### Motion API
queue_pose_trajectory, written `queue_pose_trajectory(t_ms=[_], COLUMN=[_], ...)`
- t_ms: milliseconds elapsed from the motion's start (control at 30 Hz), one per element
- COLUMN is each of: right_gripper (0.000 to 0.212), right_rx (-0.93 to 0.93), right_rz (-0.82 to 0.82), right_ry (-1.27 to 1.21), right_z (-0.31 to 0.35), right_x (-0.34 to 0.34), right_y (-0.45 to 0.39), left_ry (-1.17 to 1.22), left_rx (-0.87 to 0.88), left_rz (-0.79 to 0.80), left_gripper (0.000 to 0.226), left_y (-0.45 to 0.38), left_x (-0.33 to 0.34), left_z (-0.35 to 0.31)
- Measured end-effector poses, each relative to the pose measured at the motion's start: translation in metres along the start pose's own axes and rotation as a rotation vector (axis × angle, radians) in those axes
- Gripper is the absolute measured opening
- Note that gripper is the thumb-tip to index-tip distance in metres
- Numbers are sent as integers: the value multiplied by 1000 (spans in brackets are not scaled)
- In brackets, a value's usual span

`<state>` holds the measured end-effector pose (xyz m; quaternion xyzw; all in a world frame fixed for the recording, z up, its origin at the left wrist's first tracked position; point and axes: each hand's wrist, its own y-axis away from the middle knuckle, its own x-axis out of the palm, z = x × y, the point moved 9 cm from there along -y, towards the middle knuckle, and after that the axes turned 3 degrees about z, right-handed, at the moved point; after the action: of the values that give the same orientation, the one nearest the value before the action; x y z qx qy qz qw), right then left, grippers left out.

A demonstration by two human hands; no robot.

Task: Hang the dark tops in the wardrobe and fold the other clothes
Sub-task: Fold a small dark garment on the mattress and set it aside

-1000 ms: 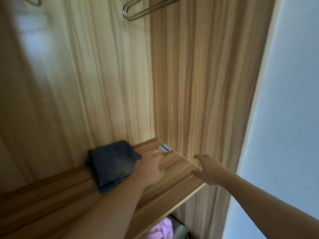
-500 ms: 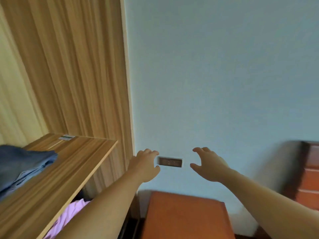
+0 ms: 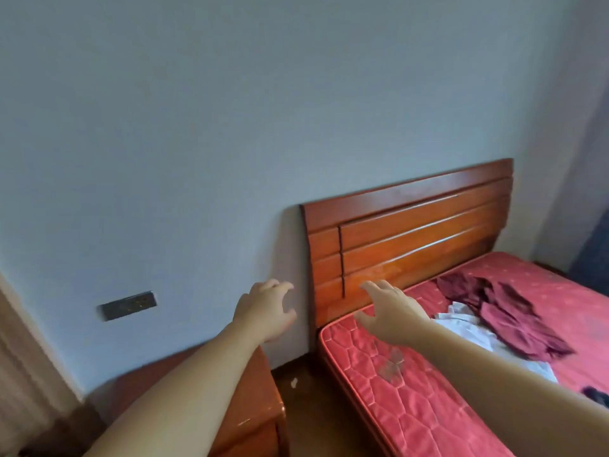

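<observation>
You are reaching out with both arms, and neither hand is holding anything. Your left hand (image 3: pixel 267 311) is hovering in front of the wall (image 3: pixel 197 127) with its fingers loosely spread and slightly curled; your right hand (image 3: pixel 392 315) is stretching forward over the head end of the mattress (image 3: pixel 395 390), fingers relaxed and apart.

The clothes you are after are lying at about two o'clock from your right hand, on the red mattress just below the headboard (image 3: pixel 412 232). A dark maroon garment (image 3: pixel 507 311) is sprawling in a crumpled heap, and it is partly covering a white garment (image 3: pixel 468 328) beneath it. A small dark item (image 3: pixel 594 395) is showing at about four o'clock by the picture's edge; it may be another piece of clothing, but too little of it is in view to tell.

Expect the maroon piece to be handling as light, limp cloth: it is going to sag and drag rather than keep any shape. Pinching a random fold is likely to lift the white piece along with it, since they are lying touching. Taking it by the shoulders or collar would be better, though I cannot pick those out in the heap.

A bedside cabinet (image 3: pixel 257 390) is sitting under your left forearm, at about seven o'clock from that hand.
</observation>
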<state>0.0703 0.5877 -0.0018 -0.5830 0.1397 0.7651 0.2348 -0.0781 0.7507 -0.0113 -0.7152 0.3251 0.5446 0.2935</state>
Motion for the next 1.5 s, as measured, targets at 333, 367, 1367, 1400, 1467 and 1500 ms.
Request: queue_pose_trajectory(t_ms=[333, 367, 1367, 1400, 1467, 1500], right_gripper=[57, 56, 60, 60, 58, 57], right_rx=[475, 524, 1266, 1269, 1277, 1284], right_rz=[-69, -69, -99, -92, -76, -65], right_ry=[10, 18, -209, -215, -221, -221], right_z=[-226, -241, -473, -486, -514, -529], right_x=[-42, -44, -15, -15, -12, -9], right_y=[153, 164, 537, 535, 531, 530], left_ry=[-8, -10, -142, -137, -128, -119], left_rx=[495, 534, 1036, 1032, 1021, 1012], left_rz=[180, 200, 469, 473, 482, 488], left_gripper=[58, 58, 60, 60, 59, 58], left_y=[-43, -43, 132, 125, 110, 101], left_x=[104, 115, 287, 294, 314, 326], left_z=[-292, -312, -664, -672, -692, -703])
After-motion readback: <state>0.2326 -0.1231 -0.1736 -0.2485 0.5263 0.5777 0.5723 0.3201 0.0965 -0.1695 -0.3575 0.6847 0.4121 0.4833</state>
